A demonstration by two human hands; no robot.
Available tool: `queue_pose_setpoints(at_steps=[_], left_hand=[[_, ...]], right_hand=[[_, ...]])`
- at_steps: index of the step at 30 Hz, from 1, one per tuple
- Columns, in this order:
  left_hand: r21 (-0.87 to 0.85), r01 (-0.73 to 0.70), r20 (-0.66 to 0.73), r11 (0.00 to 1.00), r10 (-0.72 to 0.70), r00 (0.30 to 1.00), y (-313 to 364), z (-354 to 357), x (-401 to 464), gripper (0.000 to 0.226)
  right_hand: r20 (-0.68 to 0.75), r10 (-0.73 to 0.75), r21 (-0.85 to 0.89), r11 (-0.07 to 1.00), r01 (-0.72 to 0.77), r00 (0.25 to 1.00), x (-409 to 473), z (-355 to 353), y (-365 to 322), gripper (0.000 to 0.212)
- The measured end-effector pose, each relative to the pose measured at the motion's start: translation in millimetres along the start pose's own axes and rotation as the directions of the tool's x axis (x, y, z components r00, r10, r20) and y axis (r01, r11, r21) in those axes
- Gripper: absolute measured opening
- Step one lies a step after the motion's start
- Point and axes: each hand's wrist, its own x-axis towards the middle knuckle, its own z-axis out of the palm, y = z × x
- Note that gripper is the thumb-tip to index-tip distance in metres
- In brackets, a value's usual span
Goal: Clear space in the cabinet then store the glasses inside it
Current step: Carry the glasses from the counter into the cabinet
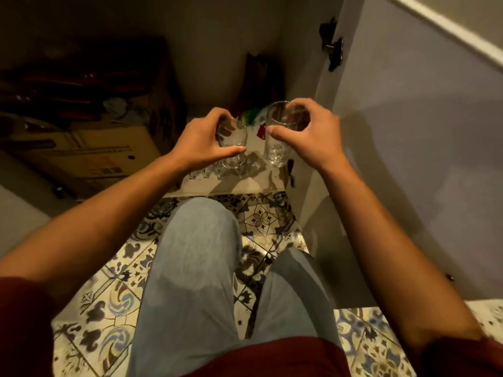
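- Down low, both hands reach into the open cabinet (223, 77), each wrapped around a clear glass.
- The left hand (202, 144) curls over the top of the left glass (232, 148), thumb along its near side; the glass stands upright, with its base at the cabinet floor (245, 183).
- The right hand (307, 131) grips the right glass (277, 137) around its rim, fingers on the far side and thumb on the near side; this glass sits slightly higher, and whether its base touches the shelf cannot be told.
- The two glasses are close together but apart.
- More small clear glasses (215, 172) stand in a row near the front edge, just beside the left glass.
- A cardboard box (89, 153) fills the cabinet's left side.
- The cabinet door (408, 131) hangs open on the right.
- Patterned floor tiles (109, 303) lie below the person's knees.
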Motion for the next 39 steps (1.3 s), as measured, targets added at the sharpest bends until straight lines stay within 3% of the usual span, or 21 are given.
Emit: queue_pose_setpoints(at_steps=[13, 16, 20, 26, 34, 39], left_hand=[[-0.024, 0.134, -0.073, 0.991, -0.135, 0.988, -6.2, 7.4, 4.7, 0.074], [0.001, 0.130, -0.021, 0.991, -0.130, 0.991, -8.3, 8.5, 13.0, 0.079], [0.008, 0.131, 0.022, 0.991, -0.131, 0.991, -15.6, 13.0, 24.6, 0.066], [0.006, 0.167, 0.101, 0.986, -0.167, 0.981, -38.2, 26.3, 43.4, 0.074], [-0.160, 0.340, 0.131, 0.927, -0.321, 0.938, -86.5, 53.3, 72.3, 0.068], [-0.181, 0.339, 0.095, 0.923, -0.327, 0.940, -113.0, 77.1, 89.5, 0.073]], right_hand=[[0.038, -0.009, 0.052, 0.999, 0.007, 0.999, -7.4, 4.5, 25.1, 0.057], [0.042, -0.005, 0.030, 1.000, 0.004, 0.999, -5.8, 7.2, 29.6, 0.055], [0.067, 0.001, 0.032, 0.999, -0.004, 0.998, 3.5, 13.5, 42.5, 0.058], [0.093, 0.069, -0.020, 0.998, -0.067, 0.993, 28.1, 27.6, 58.3, 0.062], [0.163, 0.249, 0.004, 0.967, -0.253, 0.955, 57.0, 77.9, 81.5, 0.036], [0.174, 0.244, 0.169, 0.947, -0.273, 0.954, 68.2, 98.7, 106.1, 0.059]])
